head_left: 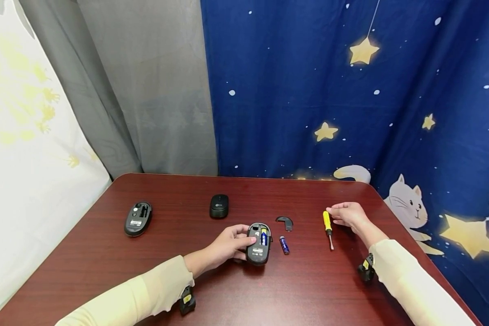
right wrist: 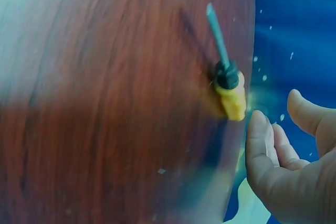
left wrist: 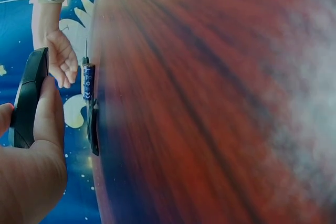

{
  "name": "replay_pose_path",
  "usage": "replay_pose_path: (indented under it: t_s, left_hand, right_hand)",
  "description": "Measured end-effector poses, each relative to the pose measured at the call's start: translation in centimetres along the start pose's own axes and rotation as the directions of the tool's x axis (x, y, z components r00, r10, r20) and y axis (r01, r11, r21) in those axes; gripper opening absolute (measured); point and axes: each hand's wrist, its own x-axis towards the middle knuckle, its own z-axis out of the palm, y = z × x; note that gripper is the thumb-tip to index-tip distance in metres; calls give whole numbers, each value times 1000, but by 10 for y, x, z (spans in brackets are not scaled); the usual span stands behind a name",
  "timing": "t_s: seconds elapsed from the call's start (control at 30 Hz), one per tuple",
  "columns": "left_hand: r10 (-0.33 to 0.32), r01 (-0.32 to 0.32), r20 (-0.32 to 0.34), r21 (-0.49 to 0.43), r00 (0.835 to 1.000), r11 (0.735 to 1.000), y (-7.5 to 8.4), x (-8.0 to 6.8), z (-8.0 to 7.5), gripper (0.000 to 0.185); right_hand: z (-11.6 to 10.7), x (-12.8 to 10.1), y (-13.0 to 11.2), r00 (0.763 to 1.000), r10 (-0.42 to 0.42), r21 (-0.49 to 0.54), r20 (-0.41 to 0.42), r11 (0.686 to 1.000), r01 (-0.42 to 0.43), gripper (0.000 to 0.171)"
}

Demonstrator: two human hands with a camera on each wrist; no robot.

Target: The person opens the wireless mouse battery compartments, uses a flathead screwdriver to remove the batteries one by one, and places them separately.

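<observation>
Yellow marks the handle of the screwdriver (head_left: 328,228), which lies flat on the dark red table (head_left: 106,253) toward its right edge, long axis running near to far: metal tip toward the near edge, handle toward the far edge. The right hand (head_left: 347,213) sits just beside that handle on its right, fingers loosely curled and pointing left at it. In the right wrist view the fingertips (right wrist: 260,129) are close to the handle end with a sliver of gap, so I judge them not yet gripping; whether they graze it I cannot tell. The right hand is by far the nearer one to the tool.

Left of the screwdriver, near the table's middle, the left hand (head_left: 228,246) grips an upturned black mouse (head_left: 258,242), thumb on its open underside and fingers curled round its left flank; a battery sits in the open bay. A loose blue battery (head_left: 284,245) lies just right of that mouse, between it and the screwdriver, long axis also near to far. The curved black cover (head_left: 285,222) lies a little farther back. Toward the far edge rest a second black mouse (head_left: 219,206) and, well to the left, another upturned mouse (head_left: 138,218).
</observation>
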Motion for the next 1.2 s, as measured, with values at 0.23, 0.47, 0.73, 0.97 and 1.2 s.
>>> replay_pose_path:
  t_s: [0.23, 0.47, 0.73, 0.97, 1.2]
  left_hand:
    - [-5, 5, 4, 3, 1000, 1000, -1, 0, 1, 45]
    - [-2, 2, 5, -2, 1000, 1000, -3, 1, 2, 44]
    - [-3, 3, 4, -2, 1000, 1000, -2, 2, 2, 44]
    - [-1, 2, 10, -10, 1000, 1000, -2, 3, 2, 45]
    - [-3, 3, 6, -2, 1000, 1000, -3, 4, 2, 45]
  right_hand:
    - [0, 4, 11, 1000, 19, -26, 11, 999, -19, 33]
    - [1, 7, 17, 1000, 28, -26, 6, 999, -28, 31]
    - [3, 9, 19, 1000, 7, -61, -13, 998, -8, 32]
    - [6, 13, 21, 999, -17, -109, -40, 994, 12, 28]
    - [9, 16, 20, 996, -26, -180, -88, 984, 10, 29]
